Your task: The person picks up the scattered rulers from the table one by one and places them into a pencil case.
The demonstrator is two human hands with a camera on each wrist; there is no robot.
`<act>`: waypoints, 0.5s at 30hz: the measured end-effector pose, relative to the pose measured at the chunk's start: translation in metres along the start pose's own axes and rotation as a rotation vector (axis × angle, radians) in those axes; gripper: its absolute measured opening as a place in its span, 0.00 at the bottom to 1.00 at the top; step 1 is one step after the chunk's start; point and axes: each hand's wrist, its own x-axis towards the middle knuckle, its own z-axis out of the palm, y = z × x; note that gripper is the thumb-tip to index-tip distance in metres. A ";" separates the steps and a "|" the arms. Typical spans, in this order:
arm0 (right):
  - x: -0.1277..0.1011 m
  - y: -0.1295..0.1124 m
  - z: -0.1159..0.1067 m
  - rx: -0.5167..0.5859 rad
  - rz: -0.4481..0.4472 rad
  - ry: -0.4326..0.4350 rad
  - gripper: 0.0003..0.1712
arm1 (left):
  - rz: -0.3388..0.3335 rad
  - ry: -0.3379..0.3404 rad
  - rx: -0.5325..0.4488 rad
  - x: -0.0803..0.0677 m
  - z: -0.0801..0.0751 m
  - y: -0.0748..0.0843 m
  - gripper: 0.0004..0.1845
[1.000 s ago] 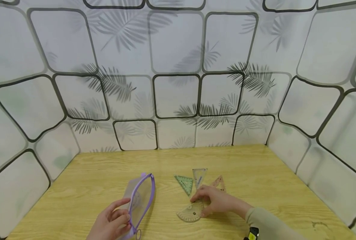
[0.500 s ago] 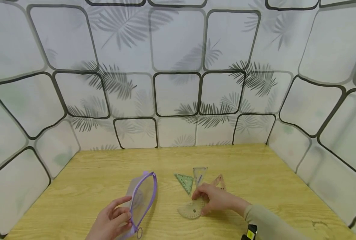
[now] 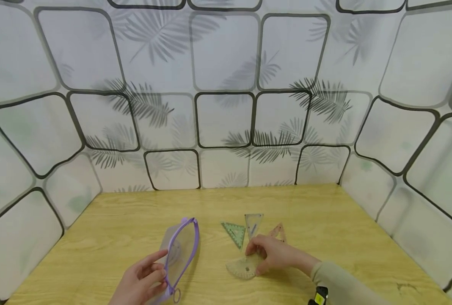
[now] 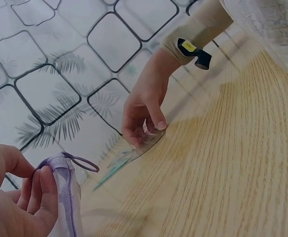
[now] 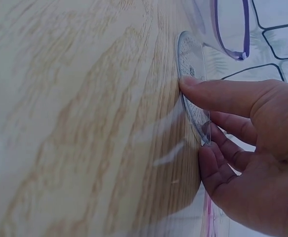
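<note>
My left hand (image 3: pixel 140 277) grips the near rim of a translucent zip pouch (image 3: pixel 184 250) with purple edging. The pouch's mouth gapes toward the right, and a small ring hangs from its zipper (image 4: pixel 67 197). To the right, my right hand (image 3: pixel 273 254) pinches a clear semicircular protractor (image 3: pixel 238 268), thumb at the curved edge and fingers at the straight side. In the right wrist view that protractor (image 5: pixel 190 59) stands close over the wood. Just behind the hand lie a green set square (image 3: pixel 230 228), a clear triangle (image 3: pixel 253 217) and an orange-pink triangle (image 3: pixel 281 231), partly covered by the hand.
The wood-grain table (image 3: pixel 115 224) reaches back to a patterned curtain (image 3: pixel 226 118), which also encloses both sides. A black band with a yellow patch (image 3: pixel 319 296) sits on the right sleeve (image 3: pixel 340 279). A dark mark (image 3: pixel 406 284) shows on the table at right.
The pouch has shifted slightly to the right in the left hand. My right fingertips have moved a little to the right at the protractor. The three triangles lie as before.
</note>
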 end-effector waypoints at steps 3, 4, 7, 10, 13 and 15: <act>0.000 0.000 -0.001 0.001 0.002 0.001 0.24 | 0.005 0.028 0.016 -0.001 0.002 0.001 0.36; 0.000 0.000 -0.001 0.005 0.010 -0.001 0.24 | 0.002 0.041 0.017 -0.002 0.002 0.001 0.35; 0.000 0.001 -0.001 0.019 0.018 -0.010 0.23 | 0.002 0.064 0.019 -0.003 0.004 0.002 0.33; 0.000 0.002 0.000 0.023 0.027 -0.011 0.22 | 0.000 0.073 0.011 -0.003 0.005 0.003 0.32; 0.000 0.004 0.001 0.018 0.036 -0.009 0.21 | 0.000 0.069 0.007 -0.004 0.004 0.003 0.32; 0.000 0.005 0.001 0.015 0.039 -0.009 0.21 | 0.002 0.060 0.007 -0.004 0.003 0.002 0.32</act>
